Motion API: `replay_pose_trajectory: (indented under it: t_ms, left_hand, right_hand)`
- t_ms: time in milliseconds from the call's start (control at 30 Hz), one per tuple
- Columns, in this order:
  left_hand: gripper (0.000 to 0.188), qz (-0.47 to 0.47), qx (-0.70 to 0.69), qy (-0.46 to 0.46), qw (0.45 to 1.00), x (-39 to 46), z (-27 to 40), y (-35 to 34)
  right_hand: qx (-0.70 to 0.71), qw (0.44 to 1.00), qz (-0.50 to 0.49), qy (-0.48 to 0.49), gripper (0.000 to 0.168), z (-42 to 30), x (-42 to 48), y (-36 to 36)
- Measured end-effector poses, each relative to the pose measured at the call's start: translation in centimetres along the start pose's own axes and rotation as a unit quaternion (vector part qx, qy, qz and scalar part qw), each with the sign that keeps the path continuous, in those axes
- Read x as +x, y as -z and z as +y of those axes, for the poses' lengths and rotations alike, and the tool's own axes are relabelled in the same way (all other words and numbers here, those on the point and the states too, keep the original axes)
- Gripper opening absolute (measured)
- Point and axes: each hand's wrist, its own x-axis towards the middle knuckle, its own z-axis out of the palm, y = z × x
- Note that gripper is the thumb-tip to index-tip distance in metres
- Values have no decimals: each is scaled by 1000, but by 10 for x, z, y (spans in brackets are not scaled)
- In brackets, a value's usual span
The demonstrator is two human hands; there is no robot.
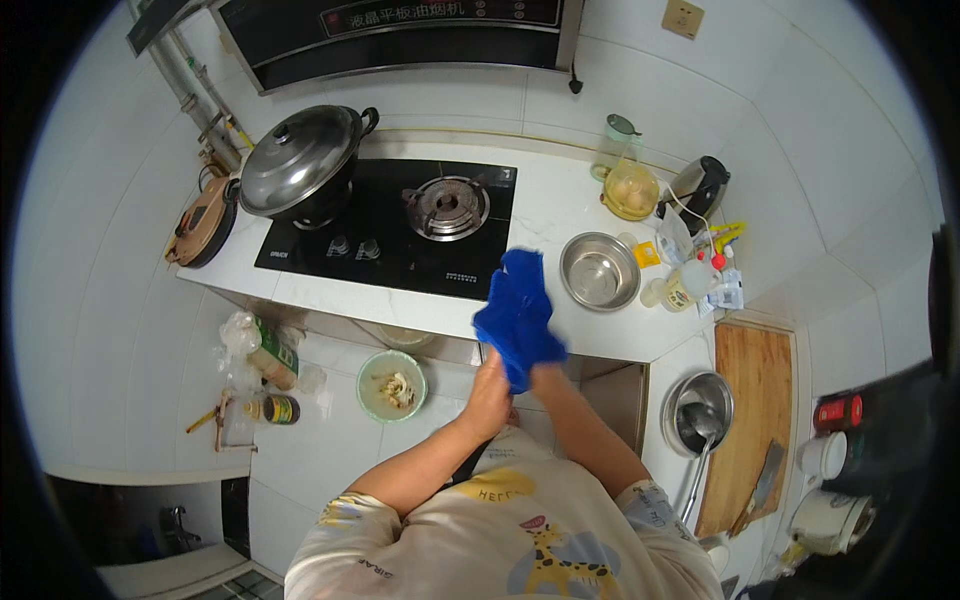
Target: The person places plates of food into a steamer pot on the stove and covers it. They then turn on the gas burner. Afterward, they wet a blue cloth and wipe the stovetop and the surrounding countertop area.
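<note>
A blue cloth (pixel 517 311) is held up before me, over the front edge of the white countertop (pixel 420 300). My left hand (pixel 491 394) in the picture's left half grips its lower end; since both arms come up from my body, that is the arm on the left. On the other side my right hand (pixel 547 379) is partly covered by the cloth and blurred, its fingers hidden against the fabric. A black gas hob (pixel 390 255) lies just beyond the cloth to the left, and a steel bowl (pixel 600 271) stands to its right.
A lidded wok (pixel 300 161) sits on the hob's left burner. At right are an electric kettle (pixel 697 187), bottles, a bowl with a ladle (pixel 697 416), and a cleaver (pixel 766 476) on a wooden board (pixel 739 420). A green basin (pixel 391 386) with scraps stands on the floor.
</note>
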Motion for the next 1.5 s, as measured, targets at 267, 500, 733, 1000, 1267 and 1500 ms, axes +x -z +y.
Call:
replay_pose_trajectory:
  t_ms: [267,500,733,1000,1267,1500]
  left_hand:
    - [39,132,-108,31,985,41,-15,7]
    - [42,160,-172,86,968,59,0,-17]
    - [47,113,-163,77,977,95,-5,-9]
    - [49,140,-186,94,968,99,-17,19]
    - [48,174,-217,94,956,97,-10,21]
    - [42,143,-426,33,893,95,-4,19]
  right_hand:
    - [-90,990,15,105,67,-49,18,-4]
    - [-359,919,-35,158,52,-10,59,26]
    - [-211,976,-11,47,62,-17,87,38]
    - [-223,973,11,57,54,-13,71,18]
    - [-183,983,-30,3,57,-19,62,3]
    - [377,911,-27,-163,48,-29,93,30]
